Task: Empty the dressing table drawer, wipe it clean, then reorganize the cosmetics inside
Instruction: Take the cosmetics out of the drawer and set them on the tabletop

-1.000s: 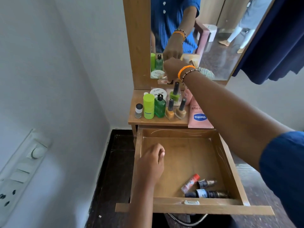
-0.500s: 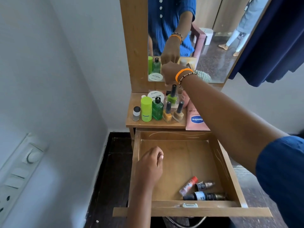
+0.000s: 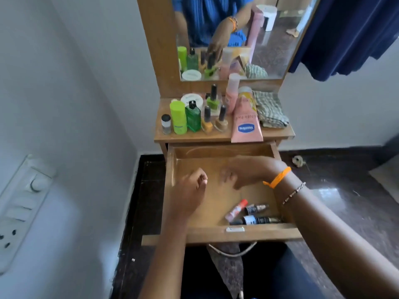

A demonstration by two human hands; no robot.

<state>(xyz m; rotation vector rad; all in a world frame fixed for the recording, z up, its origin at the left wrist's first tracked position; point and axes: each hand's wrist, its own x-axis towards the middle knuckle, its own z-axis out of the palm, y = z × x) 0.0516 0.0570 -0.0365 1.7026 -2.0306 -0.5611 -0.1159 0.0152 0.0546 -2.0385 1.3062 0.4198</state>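
Hovering right hand (image 3: 239, 176), drawer (image 3: 170, 169) mid-floor bare

Matt wood drawer (image 3: 170, 169); checked cloth (image 3: 269, 111); glossy floor (image 3: 336, 190).

Pale walls (image 3: 86, 83) are enclosing a corner, with a switch panel (image 3: 23, 201) sitting on the left wall. Dark polished floor (image 3: 345, 190) is reflecting daylight at right. A navy curtain (image 3: 349, 33) is hanging far right, beside the wood-framed mirror (image 3: 269, 50).
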